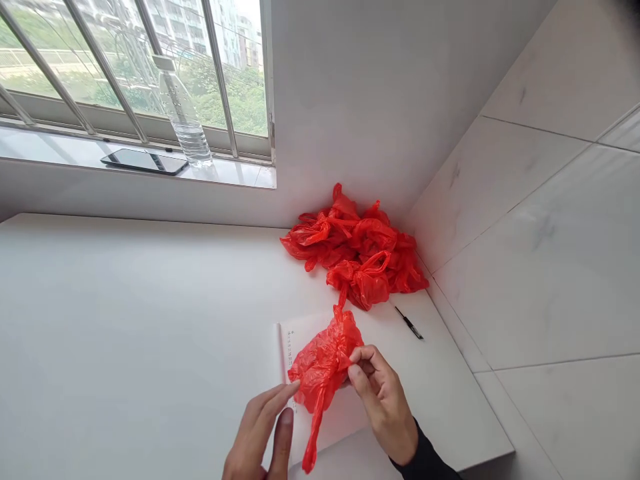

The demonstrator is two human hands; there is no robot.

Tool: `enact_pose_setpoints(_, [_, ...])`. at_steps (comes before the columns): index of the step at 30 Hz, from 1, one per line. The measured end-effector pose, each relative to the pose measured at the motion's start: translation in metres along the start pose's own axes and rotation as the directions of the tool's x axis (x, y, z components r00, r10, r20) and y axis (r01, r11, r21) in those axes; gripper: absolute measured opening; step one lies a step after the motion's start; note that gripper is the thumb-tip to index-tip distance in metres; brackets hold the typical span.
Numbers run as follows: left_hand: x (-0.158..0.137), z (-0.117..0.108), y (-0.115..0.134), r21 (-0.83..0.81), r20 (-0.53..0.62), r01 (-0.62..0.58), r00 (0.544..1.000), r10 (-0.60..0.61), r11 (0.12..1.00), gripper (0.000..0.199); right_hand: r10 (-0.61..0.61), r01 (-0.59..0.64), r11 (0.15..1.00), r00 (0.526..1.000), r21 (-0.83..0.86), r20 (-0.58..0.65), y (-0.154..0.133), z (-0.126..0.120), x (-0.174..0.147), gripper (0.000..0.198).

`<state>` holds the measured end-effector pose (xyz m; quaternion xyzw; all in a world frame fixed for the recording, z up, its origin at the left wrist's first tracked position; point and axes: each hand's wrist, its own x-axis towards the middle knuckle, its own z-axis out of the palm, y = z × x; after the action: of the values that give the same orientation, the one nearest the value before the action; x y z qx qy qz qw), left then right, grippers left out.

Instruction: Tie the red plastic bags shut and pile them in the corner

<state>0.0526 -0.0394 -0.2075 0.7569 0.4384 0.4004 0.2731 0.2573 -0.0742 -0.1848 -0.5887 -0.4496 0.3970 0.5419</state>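
A crumpled red plastic bag (327, 360) lies over an open notebook (345, 427) on the white table, one twisted handle trailing toward me. My right hand (383, 393) pinches the bag's right edge between thumb and fingertips. On the other side, my left hand (265, 427) is open, thumb apart from the fingers, its fingertips at the bag's left edge. Behind this bag, a heap of red plastic bags (357, 247) fills the table's back right corner. The bag hides much of the notebook's page.
A black pen (409, 323) lies right of the notebook. On the windowsill (240, 173) are a phone (144, 161) and a clear water bottle (187, 123), standing against the barred window. A tiled wall (540, 267) borders the white table (140, 333) on the right.
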Motion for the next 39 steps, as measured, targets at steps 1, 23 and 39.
enact_pose_setpoints(1, [-0.001,0.008,0.004,-0.013,0.039,0.002,0.999,-0.001,1.000,0.040,0.028,-0.028,1.000,0.999,0.011,0.038,0.001,0.000,-0.010,0.028])
enact_pose_setpoints(23, [0.001,0.000,0.033,0.111,-0.039,0.161,0.987,-0.158,0.981,0.051,-0.066,0.162,0.830,0.979,-0.534,0.194,-0.015,-0.073,-0.008,0.041])
enact_pose_setpoints(39, [0.013,-0.005,0.059,0.175,-0.082,-0.055,0.994,0.070,0.983,0.054,-0.044,0.019,0.940,0.997,-0.341,-0.065,-0.033,-0.076,-0.015,0.022])
